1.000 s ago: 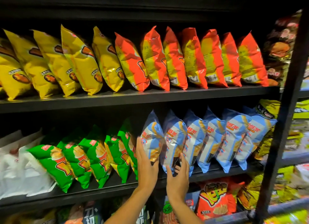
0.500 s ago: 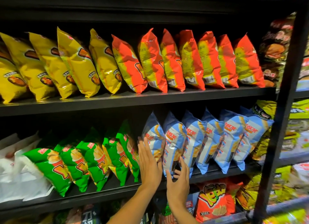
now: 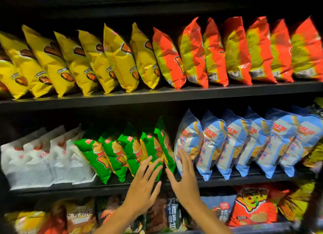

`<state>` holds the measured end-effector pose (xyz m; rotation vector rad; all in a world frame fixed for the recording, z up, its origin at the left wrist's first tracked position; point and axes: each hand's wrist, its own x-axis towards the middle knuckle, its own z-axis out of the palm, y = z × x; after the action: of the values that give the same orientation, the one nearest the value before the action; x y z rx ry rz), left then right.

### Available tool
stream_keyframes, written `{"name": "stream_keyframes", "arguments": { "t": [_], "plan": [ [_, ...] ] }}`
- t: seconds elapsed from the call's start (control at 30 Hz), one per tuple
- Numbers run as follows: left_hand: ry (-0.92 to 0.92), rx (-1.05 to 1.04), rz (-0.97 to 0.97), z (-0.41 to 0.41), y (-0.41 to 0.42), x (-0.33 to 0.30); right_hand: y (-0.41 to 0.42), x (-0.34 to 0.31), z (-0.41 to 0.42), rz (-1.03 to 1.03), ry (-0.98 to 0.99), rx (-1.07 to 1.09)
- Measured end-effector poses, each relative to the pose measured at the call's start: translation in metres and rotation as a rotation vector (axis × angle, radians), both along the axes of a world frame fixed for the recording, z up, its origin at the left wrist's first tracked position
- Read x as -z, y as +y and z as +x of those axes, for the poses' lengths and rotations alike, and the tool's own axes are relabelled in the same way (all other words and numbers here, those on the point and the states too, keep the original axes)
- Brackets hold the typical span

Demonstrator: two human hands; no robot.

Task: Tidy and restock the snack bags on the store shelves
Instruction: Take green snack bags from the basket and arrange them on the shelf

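Snack bags fill three black shelves. On the middle shelf, going left to right, stand white bags, then green bags leaning with their tops to the left, then blue-and-white bags leaning the other way. The top shelf carries yellow bags on the left and orange-red bags on the right. Below, the bottom shelf holds mixed bags, among them an orange bag with cartoon lettering; much of this row is blurred.

Both hands reach up from the lower edge to the middle shelf, where the green row meets the blue row. The left hand has its grip apart, fingers spread and straight, the fingertips at the fronts of the rightmost green bags. The right hand is likewise spread wide, holding nothing, its fingertips against the lower front of the leftmost blue-and-white bag. The two hands are near each other but apart.
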<state>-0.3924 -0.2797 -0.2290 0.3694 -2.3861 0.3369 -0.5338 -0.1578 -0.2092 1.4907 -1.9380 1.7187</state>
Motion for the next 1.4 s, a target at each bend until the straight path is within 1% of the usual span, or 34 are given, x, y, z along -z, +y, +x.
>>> {"name": "stream_keyframes", "arguments": {
  "t": [0.1, 0.2, 0.27, 0.33, 0.43, 0.53, 0.63, 0.7, 0.77, 0.83, 0.93, 1.0, 1.03, 1.13, 1.2, 1.23, 1.27, 1.37, 1.4],
  "plan": [
    [-0.187, -0.088, -0.065, 0.014, -0.013, 0.008, -0.035, -0.007, 0.005, 0.083, -0.028, 0.018],
    [-0.266, -0.127, -0.044, 0.020, -0.021, 0.015, -0.057, -0.005, -0.002, 0.191, -0.041, 0.090],
    [-0.292, -0.133, -0.020, 0.022, -0.021, 0.016, -0.060, -0.007, -0.004, 0.226, -0.022, 0.128],
    [-0.312, -0.132, 0.007, 0.025, -0.020, 0.017, -0.056, -0.013, -0.004, 0.204, -0.027, 0.167],
    [-0.335, -0.137, 0.037, 0.029, -0.019, 0.017, -0.044, -0.025, -0.001, 0.099, -0.062, 0.230],
    [-0.316, -0.137, 0.065, 0.030, -0.015, 0.015, -0.026, -0.031, 0.001, 0.044, -0.067, 0.273],
    [-0.218, -0.106, 0.160, 0.032, 0.000, 0.004, -0.004, -0.033, 0.006, -0.040, -0.043, 0.323],
    [-0.102, -0.003, 0.307, 0.031, 0.021, -0.009, 0.010, -0.032, 0.012, -0.098, -0.023, 0.341],
    [0.051, 0.153, 0.550, 0.029, 0.050, -0.029, 0.022, -0.028, 0.017, -0.160, -0.030, 0.338],
    [0.203, 0.307, 0.811, 0.025, 0.080, -0.049, 0.035, -0.023, 0.023, -0.244, 0.025, 0.295],
    [0.367, 0.474, 1.104, 0.020, 0.118, -0.067, 0.058, -0.011, 0.035, -0.301, 0.182, 0.076],
    [0.474, 0.468, 1.241, 0.017, 0.134, -0.071, 0.072, -0.001, 0.043, -0.233, 0.271, -0.038],
    [0.541, 0.431, 1.267, 0.016, 0.138, -0.071, 0.079, 0.003, 0.045, -0.182, 0.304, -0.082],
    [0.763, 0.267, 1.211, 0.017, 0.136, -0.062, 0.096, 0.012, 0.049, -0.035, 0.392, -0.216],
    [0.788, 0.218, 1.244, 0.022, 0.134, -0.056, 0.112, 0.016, 0.047, -0.004, 0.420, -0.266],
    [0.776, 0.215, 1.281, 0.025, 0.134, -0.053, 0.121, 0.017, 0.047, -0.026, 0.388, -0.262],
    [0.760, 0.209, 1.314, 0.029, 0.135, -0.050, 0.129, 0.015, 0.048, -0.075, 0.303, -0.242],
    [0.717, 0.202, 1.373, 0.039, 0.139, -0.041, 0.139, -0.001, 0.048, -0.281, -0.187, -0.136],
    [0.703, 0.198, 1.397, 0.043, 0.140, -0.038, 0.139, -0.010, 0.046, -0.312, -0.344, -0.123]
  ]
}}
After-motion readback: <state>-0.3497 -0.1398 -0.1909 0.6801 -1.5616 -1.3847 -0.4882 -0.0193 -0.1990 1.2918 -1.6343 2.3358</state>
